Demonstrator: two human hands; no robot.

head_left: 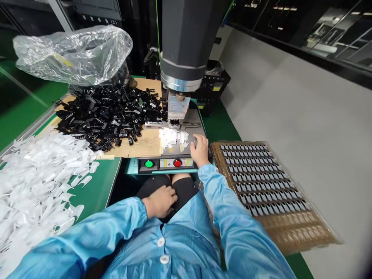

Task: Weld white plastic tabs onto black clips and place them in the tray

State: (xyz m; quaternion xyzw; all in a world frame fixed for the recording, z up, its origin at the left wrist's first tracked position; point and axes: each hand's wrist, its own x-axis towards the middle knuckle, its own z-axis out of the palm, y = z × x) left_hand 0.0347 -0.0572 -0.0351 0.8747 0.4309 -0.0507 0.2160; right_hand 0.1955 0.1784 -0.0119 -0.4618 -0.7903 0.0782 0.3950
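My right hand [200, 150] rests on the right side of the press's grey metal base [188, 149], thumb apart from the fingers, with nothing in it. Left of its thumb lie several small white plastic pieces [170, 137]. Behind them, a black clip-like part [174, 122] sits in the fixture under the press's metal head [178, 106]. My left hand [161, 201] lies on my thigh, fingers loosely bent and holding nothing. The front panel carries a green button [149, 164] and a red button [177, 162]; neither hand touches them.
A heap of black plastic parts [107, 112] covers cardboard at the left, below a clear plastic bag [75, 54]. White pieces [37, 186] are piled on the green table nearer me. At the right, a brown tray [290, 228] holds rows of parts. The press column [186, 38] stands ahead.
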